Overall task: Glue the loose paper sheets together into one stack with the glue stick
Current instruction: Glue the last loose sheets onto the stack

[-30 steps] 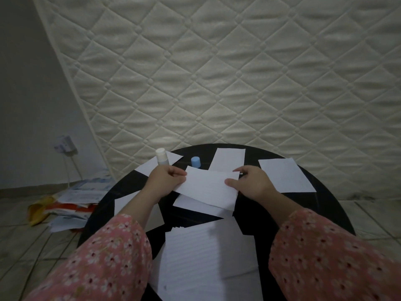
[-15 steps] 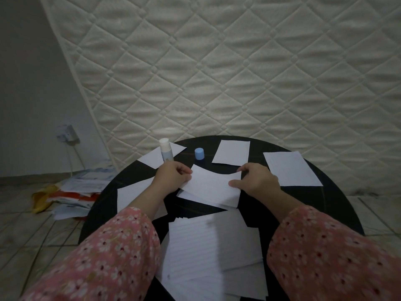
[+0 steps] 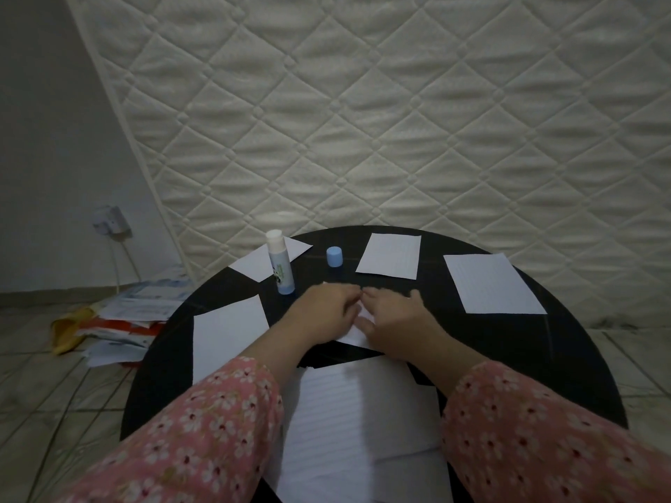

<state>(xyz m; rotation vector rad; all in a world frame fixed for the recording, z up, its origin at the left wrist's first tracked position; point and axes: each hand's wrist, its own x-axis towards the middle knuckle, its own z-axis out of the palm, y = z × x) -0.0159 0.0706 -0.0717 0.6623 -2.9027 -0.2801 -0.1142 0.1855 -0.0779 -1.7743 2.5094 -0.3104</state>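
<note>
- On the round black table (image 3: 566, 357), both hands lie side by side at its middle, pressing down on a white paper sheet (image 3: 354, 335) that shows only as a sliver between and below them.
- Left hand (image 3: 323, 310) lies palm down with its fingers laid flat on the sheet, gripping nothing.
- Right hand (image 3: 395, 321) lies likewise palm down, fingers spread and flat on the same sheet, its fingertips almost meeting those of the left hand.
- Glue stick (image 3: 279, 263) stands upright and uncapped just beyond the left hand, its white tip up, its base on the table beside a loose sheet (image 3: 265, 259).
- Its blue cap (image 3: 334, 256) stands alone on the table, to the right of the glue stick and beyond the hands.
- Two more lined sheets lie flat on the far side: one (image 3: 390, 255) right of the cap, another (image 3: 492, 285) near the table's right edge.
- One sheet (image 3: 227, 332) lies left of the left forearm.
- Nearer the person than the hands, a loose pile of lined sheets (image 3: 356, 422) lies between the two flowered pink sleeves (image 3: 203, 430).
- Left of the table, papers (image 3: 127, 321) lie heaped on the tiled floor.
- Behind the table, a quilted mattress (image 3: 399, 121) leans upright.
</note>
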